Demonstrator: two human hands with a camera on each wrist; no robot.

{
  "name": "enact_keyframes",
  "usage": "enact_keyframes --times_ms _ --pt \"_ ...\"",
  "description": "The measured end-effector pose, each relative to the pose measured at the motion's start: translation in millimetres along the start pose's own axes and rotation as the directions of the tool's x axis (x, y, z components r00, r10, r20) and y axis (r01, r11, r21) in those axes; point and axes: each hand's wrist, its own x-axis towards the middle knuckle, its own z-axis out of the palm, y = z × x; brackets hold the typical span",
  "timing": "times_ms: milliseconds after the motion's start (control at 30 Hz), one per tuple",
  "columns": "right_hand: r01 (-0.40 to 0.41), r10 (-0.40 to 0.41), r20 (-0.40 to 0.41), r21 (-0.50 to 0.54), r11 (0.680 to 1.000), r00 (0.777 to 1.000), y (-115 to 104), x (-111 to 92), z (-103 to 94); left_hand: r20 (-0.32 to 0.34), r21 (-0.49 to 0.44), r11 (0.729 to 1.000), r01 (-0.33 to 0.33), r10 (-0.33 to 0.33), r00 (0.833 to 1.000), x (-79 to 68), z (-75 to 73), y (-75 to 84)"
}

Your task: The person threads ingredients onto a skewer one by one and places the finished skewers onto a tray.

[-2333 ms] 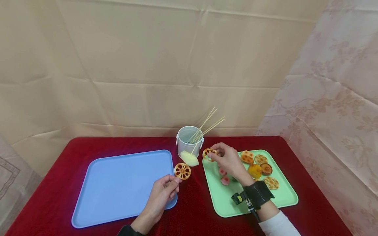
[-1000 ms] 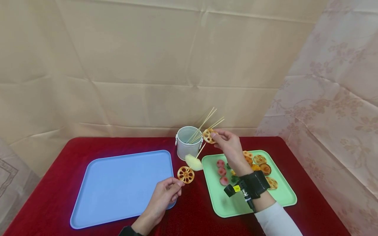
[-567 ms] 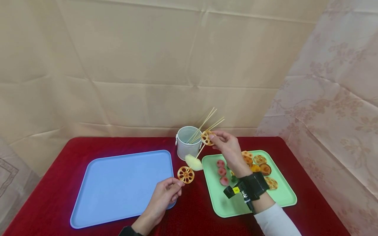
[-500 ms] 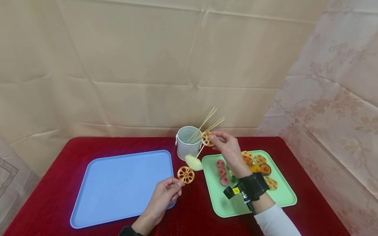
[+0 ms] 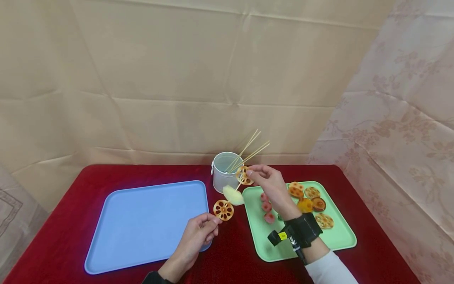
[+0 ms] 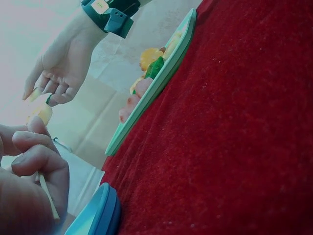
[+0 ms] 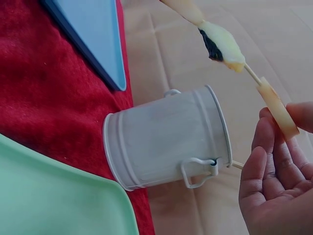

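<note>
My left hand (image 5: pixel 196 236) grips the low end of a bamboo skewer (image 6: pixel 48 196), which sticks out below the curled fingers in the left wrist view. A browned lotus root slice (image 5: pixel 223 210) sits on the skewer just above that hand. Beyond it is a pale yellow-white piece (image 5: pixel 233 195), with a dark edge in the right wrist view. My right hand (image 5: pixel 273 189) pinches a second lotus root slice (image 5: pixel 244 175) between thumb and fingers. In the right wrist view the skewer meets this slice's (image 7: pixel 278 110) face; how far it passes through is hidden.
Behind the skewer stands a white bucket (image 5: pixel 224 182) with several bamboo skewers leaning out. A blue tray (image 5: pixel 149 225) lies left. On the right, a green tray (image 5: pixel 267 250) bears pink rounds (image 5: pixel 267 206), lotus slices (image 5: pixel 324 221) and other food pieces. Red cloth (image 5: pixel 230 260) covers the table.
My right hand picked the second lotus slice up off the green tray's edge, raised it, then brought it down and left onto the skewer's upper end. The left hand has barely moved.
</note>
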Motion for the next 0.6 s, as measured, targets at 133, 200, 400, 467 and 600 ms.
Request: enact_keyframes --times_ms 133,200,400,467,600 --pt "-0.005 0.005 0.011 -0.009 1.000 1.000 1.6 -2.2 1.9 -0.015 0.038 0.999 -0.004 0.005 1.000 0.0 -0.1 0.6" --pt "-0.017 0.018 0.013 -0.016 1.000 1.000 2.4 -3.0 2.7 -0.017 0.037 0.999 -0.006 0.007 1.000 -0.1 -0.1 0.6" --pt "-0.041 0.042 0.016 -0.041 0.998 0.999 5.0 -5.0 4.9 -0.007 -0.025 1.000 -0.008 0.008 1.000 -0.9 0.4 0.3" --pt "-0.035 0.036 0.010 -0.044 0.998 0.999 5.7 -5.6 5.4 -0.005 -0.028 1.000 -0.004 0.004 1.000 -1.3 0.2 0.5" --pt "-0.030 0.030 0.002 -0.036 0.999 1.000 6.5 -6.5 6.0 -0.004 -0.014 1.000 0.005 -0.005 1.000 -2.0 -0.5 0.7"
